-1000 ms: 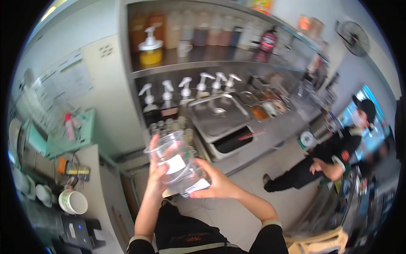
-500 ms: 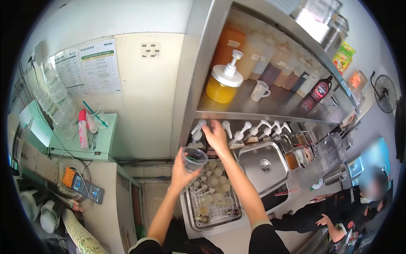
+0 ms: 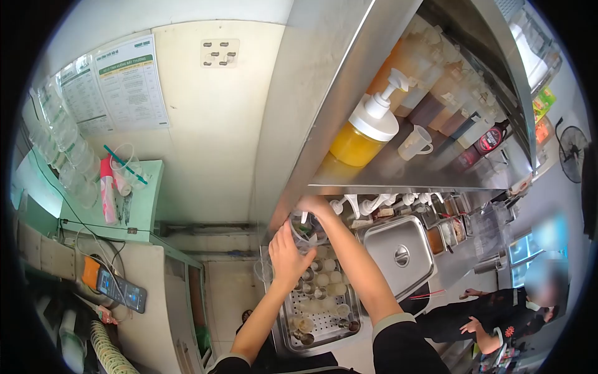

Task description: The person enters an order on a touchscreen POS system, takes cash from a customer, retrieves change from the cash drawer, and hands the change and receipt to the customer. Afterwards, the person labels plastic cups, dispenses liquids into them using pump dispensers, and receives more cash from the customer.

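Note:
My left hand is closed around a clear plastic cup, tilted beneath a white pump spout. My right hand is on the head of that pump dispenser, just under the shelf edge; its fingertips are partly hidden. More white pump dispensers stand in a row to the right. Below my hands, a perforated metal tray holds several small measuring cups and jiggers.
A lidded steel pan sits right of the tray. Overhead, a steel shelf bears a yellow pump jar, a measuring jug and bottles. A phone lies on the left counter. Another person stands at right.
My right hand has come down onto the leftmost pump. The cup in my left hand has moved right and up, under its spout. The camera view has shifted and tilted.

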Demonstrator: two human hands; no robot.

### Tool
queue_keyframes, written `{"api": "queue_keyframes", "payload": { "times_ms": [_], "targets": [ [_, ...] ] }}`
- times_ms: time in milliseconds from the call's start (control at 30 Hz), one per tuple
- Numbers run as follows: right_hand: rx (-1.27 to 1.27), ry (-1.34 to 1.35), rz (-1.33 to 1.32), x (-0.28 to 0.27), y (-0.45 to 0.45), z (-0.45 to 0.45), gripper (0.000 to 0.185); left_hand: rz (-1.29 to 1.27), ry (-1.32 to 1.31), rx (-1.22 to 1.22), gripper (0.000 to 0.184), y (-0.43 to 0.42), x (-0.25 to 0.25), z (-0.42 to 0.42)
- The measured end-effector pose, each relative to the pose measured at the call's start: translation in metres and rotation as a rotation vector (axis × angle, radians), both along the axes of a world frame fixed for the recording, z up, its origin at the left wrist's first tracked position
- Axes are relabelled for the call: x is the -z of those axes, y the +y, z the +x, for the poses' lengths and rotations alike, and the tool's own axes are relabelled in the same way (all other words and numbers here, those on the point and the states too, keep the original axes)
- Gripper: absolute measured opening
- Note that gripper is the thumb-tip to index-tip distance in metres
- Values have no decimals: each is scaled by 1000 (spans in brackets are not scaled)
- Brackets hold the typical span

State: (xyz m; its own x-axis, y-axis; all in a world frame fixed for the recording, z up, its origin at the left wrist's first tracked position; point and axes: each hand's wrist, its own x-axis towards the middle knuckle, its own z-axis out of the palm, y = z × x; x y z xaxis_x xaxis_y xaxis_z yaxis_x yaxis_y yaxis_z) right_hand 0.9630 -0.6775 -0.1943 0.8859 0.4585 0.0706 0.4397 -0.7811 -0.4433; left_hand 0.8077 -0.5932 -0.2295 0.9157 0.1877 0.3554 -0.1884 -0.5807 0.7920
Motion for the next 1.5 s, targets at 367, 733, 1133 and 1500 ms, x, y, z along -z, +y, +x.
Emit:
{"api": "queue_keyframes", "payload": {
  "times_ms": [367,733,1133,1500],
  "targets": [
    [82,-28,88,-11,6,-7,30,17,5,-25,91,-5,-1,1],
    [273,99,288,26,-1,2,35,-122,64,138,91,12,-21,-12],
    [127,421,999,-36,-74,-289,116,-1017,60,934,105,-10,-129,-43],
    [142,718,881,-16,-161,-381,112,-558,-54,958,111,-178,-27,-3]
  ]
}}
